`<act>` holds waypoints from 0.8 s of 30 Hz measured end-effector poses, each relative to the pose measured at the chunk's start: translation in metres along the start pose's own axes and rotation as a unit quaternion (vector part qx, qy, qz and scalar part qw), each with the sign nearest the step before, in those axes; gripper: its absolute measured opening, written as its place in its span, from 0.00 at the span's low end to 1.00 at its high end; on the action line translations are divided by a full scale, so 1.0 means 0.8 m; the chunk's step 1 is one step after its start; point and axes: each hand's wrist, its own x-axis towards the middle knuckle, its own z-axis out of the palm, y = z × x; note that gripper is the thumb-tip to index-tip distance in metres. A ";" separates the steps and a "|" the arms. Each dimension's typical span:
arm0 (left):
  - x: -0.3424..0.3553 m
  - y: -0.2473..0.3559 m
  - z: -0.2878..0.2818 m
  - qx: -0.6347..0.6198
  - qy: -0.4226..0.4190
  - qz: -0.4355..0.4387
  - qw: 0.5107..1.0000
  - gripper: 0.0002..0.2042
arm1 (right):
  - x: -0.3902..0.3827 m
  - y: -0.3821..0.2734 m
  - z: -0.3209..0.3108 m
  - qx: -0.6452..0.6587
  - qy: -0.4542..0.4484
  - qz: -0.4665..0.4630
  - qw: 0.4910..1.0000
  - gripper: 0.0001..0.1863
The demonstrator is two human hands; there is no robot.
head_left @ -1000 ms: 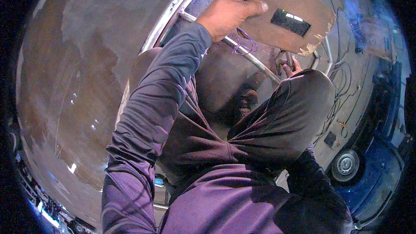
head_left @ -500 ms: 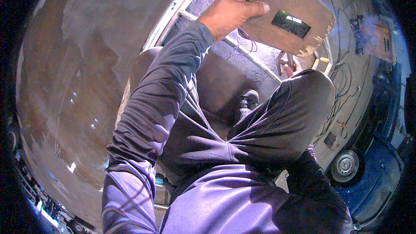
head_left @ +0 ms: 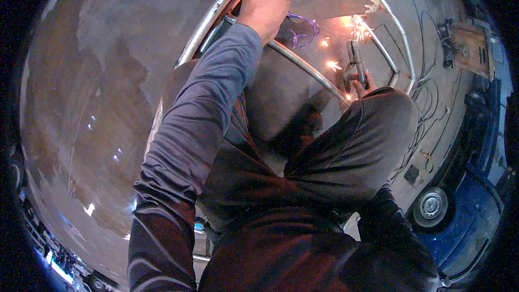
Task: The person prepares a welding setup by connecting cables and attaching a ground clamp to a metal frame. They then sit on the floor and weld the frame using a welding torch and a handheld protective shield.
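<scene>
My left hand (head_left: 266,5) grips the left edge of a brown hand-held welding shield (head_left: 338,4), which has a small dark rectangular window and a ragged, chipped right corner. The top of the shield runs out of the picture. Beyond my right knee, my right hand (head_left: 366,83) is closed around an electrode holder (head_left: 354,58) that points away from me; my knee covers part of this hand. Orange sparks (head_left: 359,26) fly just past the holder's tip, by the shield's lower edge. The metal tube frame (head_left: 305,67) lies below both hands.
Purple wire (head_left: 307,32) hangs near the shield. Dark cables (head_left: 427,103) coil across the floor to the right, close to a boxy rusty machine (head_left: 472,48). A blue vehicle with a wheel (head_left: 431,207) stands at the lower right. Stained concrete floor (head_left: 108,75) stretches left.
The shield has moved up and to the left with my left hand. Bright bluish-white light has given way to orange sparks, and more of the electrode holder shows.
</scene>
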 end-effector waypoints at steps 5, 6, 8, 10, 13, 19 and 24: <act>0.000 0.002 0.001 -0.004 0.010 0.006 1.000 0.20 | 0.019 0.013 -0.013 -0.093 -0.022 -0.028 0.995 0.17; 0.000 0.002 0.000 -0.001 0.008 0.003 1.000 0.20 | 0.020 0.015 -0.015 -0.107 -0.026 -0.043 0.993 0.17; 0.000 0.003 0.000 0.009 0.007 -0.002 1.000 0.20 | 0.021 0.018 -0.018 -0.134 -0.024 -0.039 0.990 0.17; -0.001 0.005 0.000 0.025 0.012 -0.008 1.000 0.20 | 0.020 0.021 -0.021 -0.160 -0.014 -0.003 0.987 0.16; -0.004 0.006 0.001 -0.011 -0.004 -0.058 0.998 0.21 | 0.022 0.028 -0.023 -0.142 -0.021 -0.027 0.989 0.15; -0.008 0.006 0.005 0.034 -0.121 -0.069 0.990 0.23 | 0.018 0.030 -0.017 -0.144 0.026 -0.027 0.989 0.19; -0.011 -0.010 0.004 0.033 -0.144 -0.110 0.983 0.22 | 0.007 0.001 -0.014 -0.186 -0.010 0.001 0.982 0.20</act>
